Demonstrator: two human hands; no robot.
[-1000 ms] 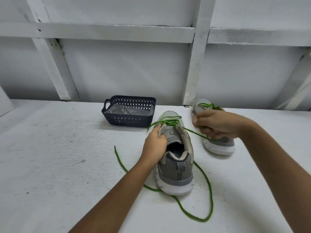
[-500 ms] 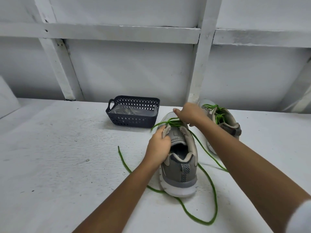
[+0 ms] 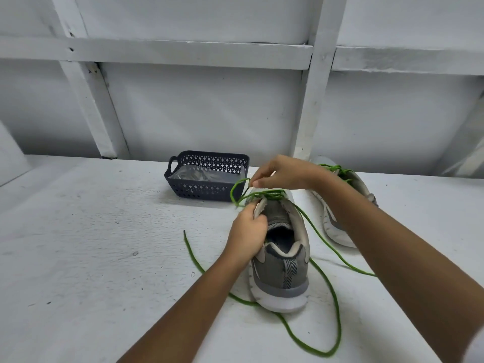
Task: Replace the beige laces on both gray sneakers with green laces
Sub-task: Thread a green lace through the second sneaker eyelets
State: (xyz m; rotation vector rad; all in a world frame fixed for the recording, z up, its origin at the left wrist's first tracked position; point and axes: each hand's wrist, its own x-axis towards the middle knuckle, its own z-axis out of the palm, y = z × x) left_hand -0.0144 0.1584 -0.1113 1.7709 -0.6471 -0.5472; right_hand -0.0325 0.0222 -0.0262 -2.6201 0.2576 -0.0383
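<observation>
Two sneakers (image 3: 282, 281) (image 3: 327, 226), two green laces (image 3: 337, 310) (image 3: 337, 169), one basket (image 3: 207, 189), two hands (image 3: 246, 234) (image 3: 282, 171)

Left hand (image 3: 247, 233) holds side of near gray shoe (image 3: 281, 258). Right hand (image 3: 284, 172) pinches green lace (image 3: 337, 323) loop above it. Dark basket (image 3: 207, 176) behind, second shoe (image 3: 343, 203) right.

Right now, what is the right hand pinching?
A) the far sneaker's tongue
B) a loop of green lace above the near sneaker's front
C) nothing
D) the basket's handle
B: the right hand pinches a loop of the green lace over the front of the near sneaker, clear of the basket and the far sneaker.
</observation>
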